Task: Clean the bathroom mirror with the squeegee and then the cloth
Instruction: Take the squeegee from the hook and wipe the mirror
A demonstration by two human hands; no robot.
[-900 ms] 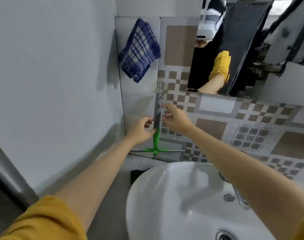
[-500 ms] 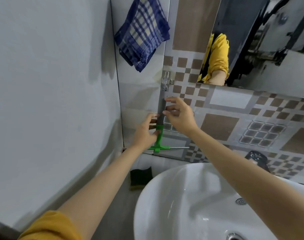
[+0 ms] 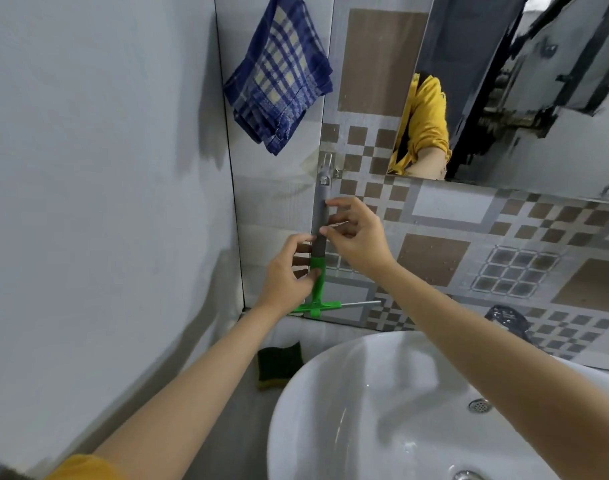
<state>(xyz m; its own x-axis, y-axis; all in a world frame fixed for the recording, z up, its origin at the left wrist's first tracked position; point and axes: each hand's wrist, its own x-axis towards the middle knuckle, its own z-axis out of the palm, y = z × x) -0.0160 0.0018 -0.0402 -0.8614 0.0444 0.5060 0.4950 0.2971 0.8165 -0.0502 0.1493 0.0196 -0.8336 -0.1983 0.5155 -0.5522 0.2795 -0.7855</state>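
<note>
Your left hand [image 3: 287, 277] grips the green lower part of the squeegee [image 3: 319, 237], thumb across the front and fingers curled round behind it. Your right hand [image 3: 356, 237] is at the grey upper part of the handle: its fingers [image 3: 334, 202] are bent and their tips touch the handle's right side, with the thumb tip against the grey shaft lower down, a light pinch more than a full wrap.

The squeegee hangs upright from a small metal hook [image 3: 326, 166] on the tiled wall, blade end down. Its green crossbar and metal blade rail sit just above the bottom edge of the tiles, close to the ledge below.

The mirror [image 3: 525, 91] lies up and to the right of the hook; its left edge slants down to a lower corner just right of the hook, and its bottom edge runs rightward above the patterned tiles. The blue checked cloth [image 3: 279, 77] hangs on the wall up and left of the hook, apart from the squeegee.

On the left, the plain side wall [image 3: 98, 168] meets the tiled wall in a corner just beside your left hand, so there is little room on that side. To the right of the handle the tiled wall is open below the mirror. Below your arms is the white basin [image 3: 382, 410], its rim reaching under the squeegee's blade end. A dark sponge [image 3: 280, 363] lies on the ledge between the basin rim and the side wall.
</note>
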